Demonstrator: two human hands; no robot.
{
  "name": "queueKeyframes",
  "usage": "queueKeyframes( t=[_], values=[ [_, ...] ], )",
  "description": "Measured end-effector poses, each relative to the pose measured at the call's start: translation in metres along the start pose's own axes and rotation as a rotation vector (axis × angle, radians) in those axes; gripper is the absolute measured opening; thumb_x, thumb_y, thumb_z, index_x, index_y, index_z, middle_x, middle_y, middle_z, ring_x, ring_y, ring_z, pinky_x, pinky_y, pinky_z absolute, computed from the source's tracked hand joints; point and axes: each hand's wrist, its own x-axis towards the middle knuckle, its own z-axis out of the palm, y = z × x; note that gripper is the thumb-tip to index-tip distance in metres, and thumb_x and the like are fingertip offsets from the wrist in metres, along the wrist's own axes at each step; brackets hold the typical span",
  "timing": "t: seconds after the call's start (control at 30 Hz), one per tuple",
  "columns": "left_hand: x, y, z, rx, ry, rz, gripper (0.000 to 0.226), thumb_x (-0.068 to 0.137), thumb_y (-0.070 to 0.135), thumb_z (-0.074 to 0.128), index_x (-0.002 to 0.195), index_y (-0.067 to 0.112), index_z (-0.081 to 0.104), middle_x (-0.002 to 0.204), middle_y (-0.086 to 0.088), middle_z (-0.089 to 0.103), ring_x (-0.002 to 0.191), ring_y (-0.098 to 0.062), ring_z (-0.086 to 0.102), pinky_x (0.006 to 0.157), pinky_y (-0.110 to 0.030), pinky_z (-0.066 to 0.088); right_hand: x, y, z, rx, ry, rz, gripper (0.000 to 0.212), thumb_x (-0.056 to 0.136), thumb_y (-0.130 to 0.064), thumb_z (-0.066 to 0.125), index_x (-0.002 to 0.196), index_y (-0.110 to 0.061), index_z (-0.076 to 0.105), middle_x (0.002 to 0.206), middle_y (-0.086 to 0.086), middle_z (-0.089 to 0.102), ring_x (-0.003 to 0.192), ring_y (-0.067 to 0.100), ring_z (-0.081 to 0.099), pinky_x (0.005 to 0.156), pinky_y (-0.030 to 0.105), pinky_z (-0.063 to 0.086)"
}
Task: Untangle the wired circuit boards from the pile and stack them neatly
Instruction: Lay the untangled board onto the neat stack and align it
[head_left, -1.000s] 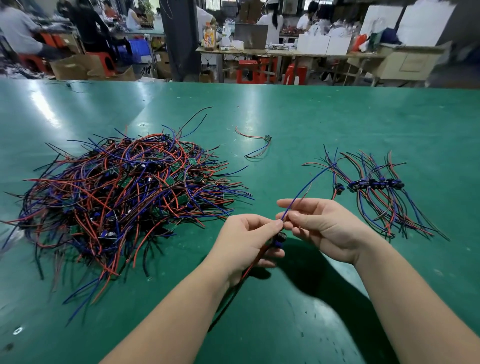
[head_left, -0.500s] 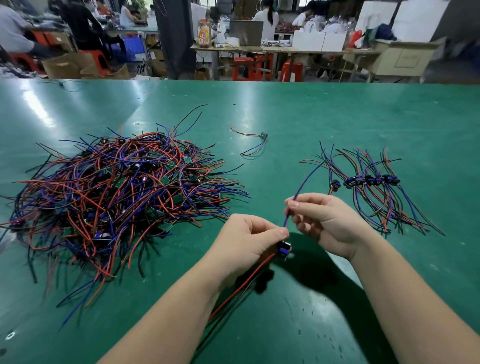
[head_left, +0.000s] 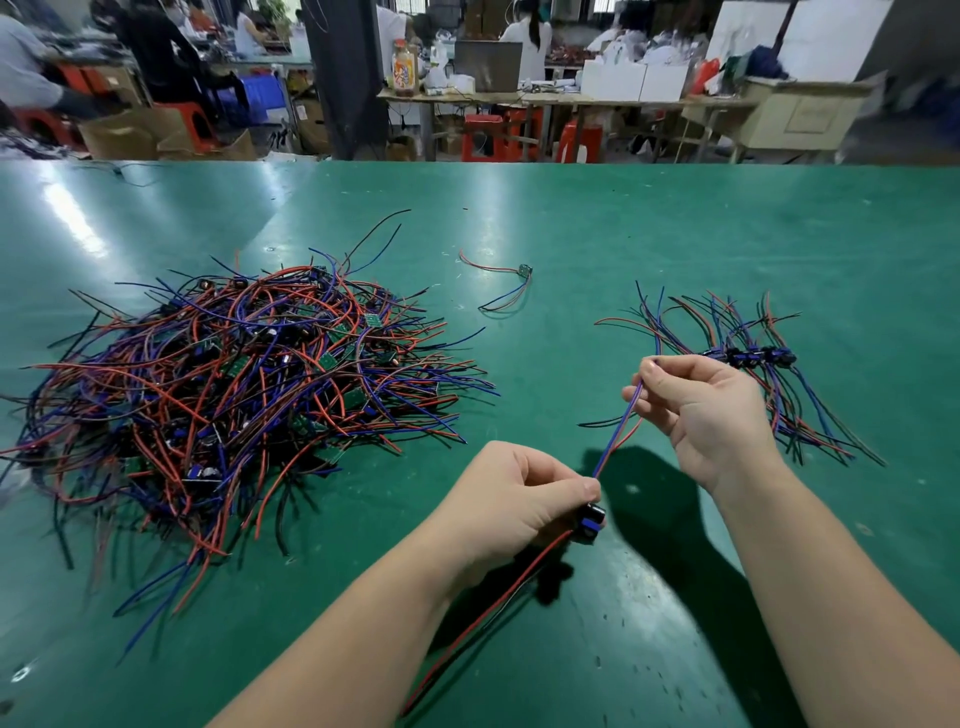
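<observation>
The left hand (head_left: 519, 504) is hanging just above the green counter (head_left: 649, 234), its grip clenching round a wired circuit board (head_left: 589, 519), whose dark, blue-marked component is peeking out beside the thumb. A blue and red wire pair (head_left: 618, 434) is running up and to the right from that board to the right hand (head_left: 696, 410), whose grip is pinching the pair between thumb and forefinger while the other fingers are curling in. A red and black lead pair (head_left: 483, 613) is trailing from under the left hand toward the near edge. The held board is sitting in the air between two heaps. To the left, well apart from the hands, the big tangled pile (head_left: 234, 379) of red, blue and black wires is lying on the counter with small green boards showing through. To the right, just behind the right hand, the sorted stack (head_left: 769, 357) is lying with its dark components lined in a row and wires fanning out on both sides. A lone board (head_left: 524, 270) with its wires is lying farther back between the heaps.
</observation>
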Motion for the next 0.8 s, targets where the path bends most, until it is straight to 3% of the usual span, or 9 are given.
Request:
queueKeyframes(
  t=[0.2,0.4,0.5,0.57,0.67,0.73,0.8],
  values=[
    [0.004,-0.004,-0.002,0.113,0.039,0.01,0.014,0.083,0.017,0.073,0.073,0.007,0.072,0.082,-0.023,0.071,0.058,-0.018,0.057,0.054,-0.02,0.047,0.0,-0.006,-0.001,0.012,0.061,0.086,0.023,0.085,0.004,0.063,0.068,-0.005,0.051,0.044,0.003,0.058,0.043,0.017,0.063,0.04,0.018,0.048],
    [0.004,-0.004,-0.003,0.174,0.045,0.022,0.014,0.083,0.021,0.073,0.074,0.011,0.073,0.081,-0.02,0.073,0.059,-0.014,0.054,0.059,-0.02,0.043,0.0,-0.006,-0.004,-0.022,0.047,0.133,0.024,0.087,0.003,0.061,0.069,-0.006,0.048,0.042,0.002,0.056,0.041,0.015,0.063,0.038,0.017,0.047],
    [0.004,-0.004,-0.004,0.175,0.051,0.033,0.014,0.083,0.02,0.073,0.071,0.013,0.073,0.08,-0.019,0.072,0.059,-0.016,0.055,0.06,-0.022,0.044,0.002,-0.001,-0.002,-0.016,0.061,0.143,0.023,0.091,-0.007,0.06,0.072,-0.007,0.049,0.043,0.003,0.055,0.04,0.014,0.062,0.037,0.016,0.046],
    [0.004,-0.004,-0.005,0.173,0.074,0.077,0.015,0.082,0.019,0.073,0.069,0.012,0.072,0.072,-0.016,0.072,0.057,-0.016,0.056,0.06,-0.023,0.046,0.003,-0.001,0.0,0.01,0.069,0.144,0.019,0.097,-0.022,0.053,0.084,-0.008,0.051,0.05,0.006,0.056,0.042,0.015,0.063,0.039,0.017,0.047],
    [0.004,-0.001,-0.003,0.012,0.139,0.168,0.017,0.084,0.012,0.071,0.066,0.011,0.071,0.073,-0.022,0.07,0.064,-0.024,0.062,0.069,-0.039,0.054,0.005,-0.001,0.002,0.11,0.06,0.242,0.031,0.104,-0.034,0.033,0.106,-0.006,0.046,0.077,0.02,0.061,0.058,0.023,0.068,0.046,0.023,0.054],
    [0.006,0.002,-0.003,-0.101,0.189,0.199,0.018,0.085,0.009,0.068,0.067,0.011,0.07,0.07,-0.016,0.071,0.061,-0.022,0.065,0.07,-0.039,0.056,0.001,0.001,0.004,0.071,-0.024,0.296,0.032,0.102,-0.033,0.036,0.103,-0.004,0.049,0.081,0.02,0.064,0.066,0.024,0.067,0.052,0.025,0.057],
    [0.006,0.004,-0.005,-0.16,0.213,0.197,0.016,0.086,0.009,0.067,0.071,0.009,0.071,0.069,-0.012,0.072,0.058,-0.018,0.065,0.067,-0.034,0.057,-0.008,0.006,0.009,-0.032,-0.266,0.335,0.03,0.091,-0.033,0.051,0.098,-0.004,0.057,0.075,0.011,0.068,0.064,0.019,0.066,0.055,0.024,0.055]
  ],
)
